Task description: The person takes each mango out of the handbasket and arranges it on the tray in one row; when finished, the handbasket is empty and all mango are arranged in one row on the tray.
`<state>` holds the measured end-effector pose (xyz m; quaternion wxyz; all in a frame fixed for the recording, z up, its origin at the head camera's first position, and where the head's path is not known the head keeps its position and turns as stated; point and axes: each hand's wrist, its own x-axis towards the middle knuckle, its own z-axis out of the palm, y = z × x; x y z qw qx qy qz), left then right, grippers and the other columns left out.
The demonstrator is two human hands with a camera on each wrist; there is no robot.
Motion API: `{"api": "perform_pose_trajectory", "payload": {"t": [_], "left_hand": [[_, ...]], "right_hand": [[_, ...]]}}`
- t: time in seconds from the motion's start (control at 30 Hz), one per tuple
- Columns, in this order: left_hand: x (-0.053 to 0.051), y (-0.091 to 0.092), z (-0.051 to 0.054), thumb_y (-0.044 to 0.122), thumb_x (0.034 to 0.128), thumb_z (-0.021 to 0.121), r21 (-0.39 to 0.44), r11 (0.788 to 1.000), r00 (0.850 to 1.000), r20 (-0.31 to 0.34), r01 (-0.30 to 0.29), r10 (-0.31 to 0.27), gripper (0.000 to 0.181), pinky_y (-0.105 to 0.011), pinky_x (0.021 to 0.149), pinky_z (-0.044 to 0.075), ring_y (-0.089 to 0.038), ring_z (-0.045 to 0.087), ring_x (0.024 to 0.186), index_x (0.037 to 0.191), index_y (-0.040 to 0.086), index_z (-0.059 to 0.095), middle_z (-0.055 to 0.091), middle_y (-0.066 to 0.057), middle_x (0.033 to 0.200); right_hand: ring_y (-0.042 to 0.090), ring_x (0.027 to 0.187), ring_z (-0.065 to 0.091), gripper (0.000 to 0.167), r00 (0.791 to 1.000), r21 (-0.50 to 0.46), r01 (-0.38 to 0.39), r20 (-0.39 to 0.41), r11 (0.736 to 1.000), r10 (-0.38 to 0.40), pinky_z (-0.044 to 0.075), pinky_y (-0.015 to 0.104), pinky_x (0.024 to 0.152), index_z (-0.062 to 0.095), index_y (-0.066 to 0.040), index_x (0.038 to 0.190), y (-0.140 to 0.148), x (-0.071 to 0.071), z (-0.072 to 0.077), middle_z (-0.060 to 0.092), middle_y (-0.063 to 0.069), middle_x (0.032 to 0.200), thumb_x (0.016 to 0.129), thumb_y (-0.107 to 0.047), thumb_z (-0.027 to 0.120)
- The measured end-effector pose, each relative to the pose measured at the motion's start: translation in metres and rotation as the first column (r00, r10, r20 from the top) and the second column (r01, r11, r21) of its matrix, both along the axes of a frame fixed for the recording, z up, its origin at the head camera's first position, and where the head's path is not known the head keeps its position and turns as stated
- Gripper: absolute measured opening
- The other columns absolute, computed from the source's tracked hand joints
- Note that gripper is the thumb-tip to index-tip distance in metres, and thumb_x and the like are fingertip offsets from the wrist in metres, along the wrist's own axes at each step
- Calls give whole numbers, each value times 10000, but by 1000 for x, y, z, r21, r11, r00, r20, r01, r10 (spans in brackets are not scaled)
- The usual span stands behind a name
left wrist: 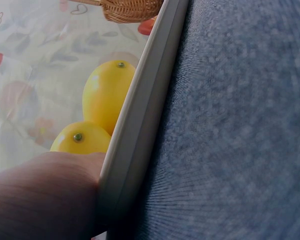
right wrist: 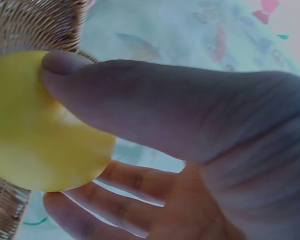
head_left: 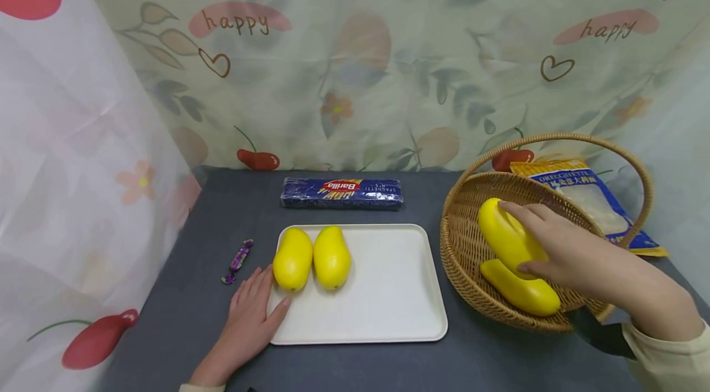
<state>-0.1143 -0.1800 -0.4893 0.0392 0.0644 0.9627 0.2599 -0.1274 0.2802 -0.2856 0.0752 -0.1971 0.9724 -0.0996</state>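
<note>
My right hand (head_left: 546,244) grips a yellow mango (head_left: 505,228) over the inside of a wicker basket (head_left: 463,225). In the right wrist view the thumb presses one side of the mango (right wrist: 45,135) and the fingers support the other. Just below it in the basket lies another yellow fruit (head_left: 521,293), long and curved, partly hidden by the held mango. My left hand (head_left: 249,318) rests at the left edge of a white tray (head_left: 388,287), fingers fairly straight along the outside and thumb over the rim. Two mangoes, a left one (head_left: 293,259) and a right one (head_left: 331,259), lie side by side on the tray.
Behind the tray lies a blue spaghetti pack (head_left: 342,193). A purple wrapped candy (head_left: 238,261) is left of the tray. A bag of orecchiette (head_left: 593,195) sits behind the basket, whose tall handle (head_left: 560,136) arches above it. Patterned cloth (head_left: 355,90) hangs around the table.
</note>
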Motion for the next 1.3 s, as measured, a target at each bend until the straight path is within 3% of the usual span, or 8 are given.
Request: {"api": "perform_pose_trajectory", "payload": {"t": [0.7, 0.93, 1.3], "left_hand": [[2, 0, 2, 462, 978, 469, 12, 1000, 999, 45, -10, 10, 753, -590, 1137, 27, -360, 119, 1440, 1518, 16, 193, 250, -187, 1548], [3, 0, 2, 441, 977, 484, 21, 1000, 1000, 17, -3, 3, 742, -591, 1134, 39, -363, 134, 1435, 1513, 10, 206, 264, -190, 1542], [1, 0, 2, 428, 971, 503, 15, 1000, 1000, 8, -1, 1, 747, -585, 1141, 39, -360, 137, 1436, 1511, 6, 207, 267, -189, 1541]], "right_hand": [[284, 1107, 538, 942, 998, -40, -51, -24, 998, 50, 534, 442, 834, 231, -105, 1510, -32, 17, 15, 439, 173, 1363, 768, -172, 807], [215, 1132, 509, 914, 994, -95, -105, -20, 990, 104, 514, 408, 886, 228, -137, 1514, -54, 17, 21, 443, 98, 1373, 793, -191, 787], [190, 1090, 529, 859, 983, -166, -185, -13, 969, 185, 508, 391, 891, 280, -132, 1494, -95, 11, 13, 463, 80, 1346, 801, -190, 783]]}}
